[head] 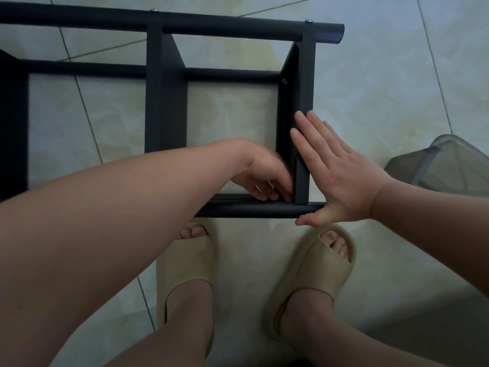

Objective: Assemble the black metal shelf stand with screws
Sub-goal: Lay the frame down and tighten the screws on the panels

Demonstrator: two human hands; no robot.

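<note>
Stand (164, 88): your spread right hand (341, 176) braces the bracket (305, 88) so your left hand (264, 173), curled, contents unclear, can work its near corner.

One wide-angle camera sits on the person's head and looks almost straight down, close over both arms. It takes in the black frame (164, 102), the tiled floor (383, 88) and the slippered feet (312, 274) below.

Shelf stand (165, 102): left portion cut off by the frame edge.
Left hand (260, 176): blurred at the end panel (304, 144); any held item cannot be told.
Grey container (449, 162): cut off at the right edge.
Screw heads (308, 21): 3 visible, too small for detail.
</note>
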